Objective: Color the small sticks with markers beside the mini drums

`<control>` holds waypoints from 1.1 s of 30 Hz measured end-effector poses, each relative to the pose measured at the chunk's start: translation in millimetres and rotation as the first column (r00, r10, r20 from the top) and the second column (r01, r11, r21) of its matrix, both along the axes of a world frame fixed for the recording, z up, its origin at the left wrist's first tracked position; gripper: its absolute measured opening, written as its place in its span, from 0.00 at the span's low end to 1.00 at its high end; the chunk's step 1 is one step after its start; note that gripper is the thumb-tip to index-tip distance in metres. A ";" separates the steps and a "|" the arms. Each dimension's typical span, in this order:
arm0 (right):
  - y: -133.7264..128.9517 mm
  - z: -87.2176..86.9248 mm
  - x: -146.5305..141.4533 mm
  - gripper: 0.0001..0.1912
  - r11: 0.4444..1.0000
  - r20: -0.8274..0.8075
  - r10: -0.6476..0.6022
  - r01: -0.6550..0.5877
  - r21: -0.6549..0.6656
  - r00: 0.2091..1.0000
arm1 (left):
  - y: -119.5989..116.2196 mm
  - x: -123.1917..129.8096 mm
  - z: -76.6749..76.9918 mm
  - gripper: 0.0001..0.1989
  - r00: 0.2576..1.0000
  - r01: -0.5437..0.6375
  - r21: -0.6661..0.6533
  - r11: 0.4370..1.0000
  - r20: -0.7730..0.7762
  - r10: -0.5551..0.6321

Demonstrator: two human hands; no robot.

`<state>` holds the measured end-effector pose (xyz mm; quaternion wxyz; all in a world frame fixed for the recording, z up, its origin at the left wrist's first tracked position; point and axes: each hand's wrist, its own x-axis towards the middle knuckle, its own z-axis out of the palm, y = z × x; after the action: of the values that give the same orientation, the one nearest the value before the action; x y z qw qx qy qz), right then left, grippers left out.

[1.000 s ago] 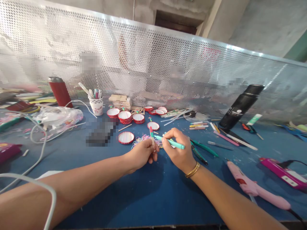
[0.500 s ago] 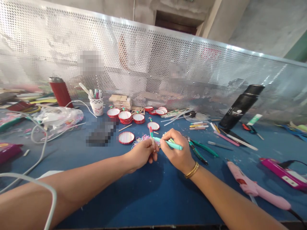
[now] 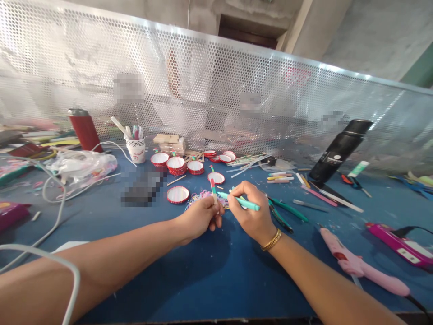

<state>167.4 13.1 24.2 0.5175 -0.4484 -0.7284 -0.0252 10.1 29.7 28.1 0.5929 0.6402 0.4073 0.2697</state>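
Between the thumb and fingers of my left hand (image 3: 199, 217), a small wooden stick (image 3: 214, 189) stands up, red at its tip with green below and bare wood lower down. My right hand (image 3: 252, 212) grips a turquoise marker pen (image 3: 244, 202) like a writing tool, its tip pointing at the stick with a slight gap. Behind my left hand lies a heap of thin pastel loops (image 3: 203, 197). A white disc with a red rim (image 3: 178, 194) rests left of the heap, and a similar one (image 3: 216, 178) lies just beyond the stick.
Stacked red-rimmed discs (image 3: 176, 164) and a paper cup of pens (image 3: 135, 150) stand towards the perforated metal screen (image 3: 196, 90). Green-handled pliers (image 3: 287, 210), a pink glue gun (image 3: 361, 266) and a black bottle (image 3: 340, 151) are on the right. A white cable (image 3: 64, 198) loops at left.
My right hand has drawn the marker pen slightly to the right, away from the stick. My left hand and the stick stay nearly in place.
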 end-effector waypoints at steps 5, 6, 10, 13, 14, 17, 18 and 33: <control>0.5 -0.6 0.4 0.05 1.000 0.024 0.019 -0.019 -0.001 1.000 | -1.2 0.5 2.3 0.10 1.000 -0.002 0.015 1.000 -0.027 0.002; 0.7 -0.7 0.5 0.05 1.000 0.027 0.011 -0.010 -0.003 1.000 | -1.3 0.5 2.4 0.10 1.000 -0.003 0.015 1.000 -0.031 0.003; 0.8 -0.6 0.7 0.06 1.000 0.009 0.001 -0.001 0.001 1.000 | -1.3 0.7 2.4 0.10 1.000 0.002 0.006 1.000 -0.027 -0.002; 0.3 -0.6 0.4 0.05 1.000 0.011 0.023 -0.023 0.008 1.000 | -1.4 0.7 2.4 0.10 1.000 0.003 0.009 1.000 -0.027 -0.002; 0.2 -0.6 0.3 0.05 1.000 0.015 0.025 -0.025 0.008 1.000 | -1.5 0.6 2.5 0.10 1.000 0.000 0.011 1.000 -0.028 0.000; 0.3 -0.4 0.1 0.06 1.000 0.026 0.016 -0.016 -0.002 1.000 | -1.3 0.3 2.5 0.10 1.000 -0.002 0.008 1.000 -0.024 0.002; 0.3 -0.2 0.1 0.06 1.000 0.021 0.012 -0.012 -0.002 1.000 | -1.1 0.2 2.6 0.09 1.000 -0.001 0.007 1.000 -0.022 0.001; 0.6 -0.5 0.6 0.06 1.000 0.014 0.020 -0.020 0.006 1.000 | -0.7 0.4 2.0 0.09 1.000 -0.003 0.004 1.000 -0.011 0.003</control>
<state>168.0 13.7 23.7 0.5139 -0.4394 -0.7363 -0.0254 10.5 28.9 30.1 0.5889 0.6422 0.4111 0.2678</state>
